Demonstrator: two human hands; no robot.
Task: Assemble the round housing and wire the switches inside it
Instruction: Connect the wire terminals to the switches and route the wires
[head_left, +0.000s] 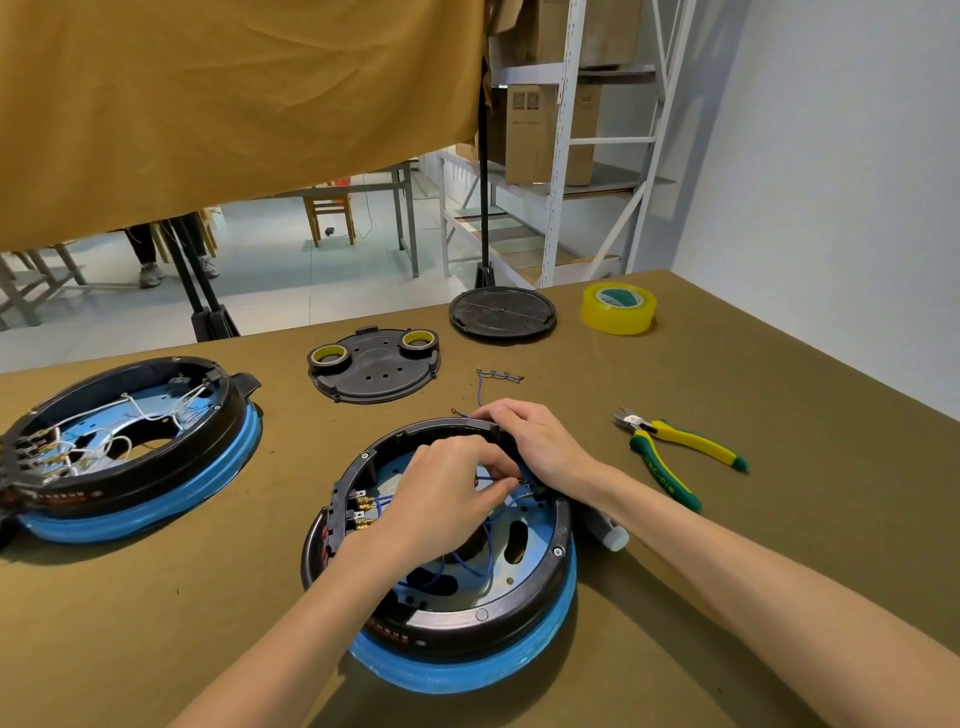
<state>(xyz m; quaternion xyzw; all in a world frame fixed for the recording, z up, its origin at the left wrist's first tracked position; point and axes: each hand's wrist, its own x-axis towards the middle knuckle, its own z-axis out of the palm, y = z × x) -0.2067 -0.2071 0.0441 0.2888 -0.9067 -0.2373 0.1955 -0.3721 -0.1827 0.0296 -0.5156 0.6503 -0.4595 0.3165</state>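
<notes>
A round black housing (467, 618) with a blue band underneath lies open in front of me on the brown table. Blue wires (480, 564) run across its metal floor, and switches with brass terminals (363, 512) sit at its left wall. My left hand (441, 493) reaches inside and pinches a blue wire between thumb and fingers near the far right wall. My right hand (535, 441) rests over the far rim, fingers curled around the rim there. A loose blue wire harness (496, 382) lies just beyond the housing.
A second housing (124, 447) with white wires sits at the left. A black cover plate (374, 366) carrying two tape rolls and a round black disc (501, 314) lie farther back. Yellow tape (618, 306) and green-yellow cutters (675, 452) are at the right. A white-capped object (613, 535) pokes out beside the housing.
</notes>
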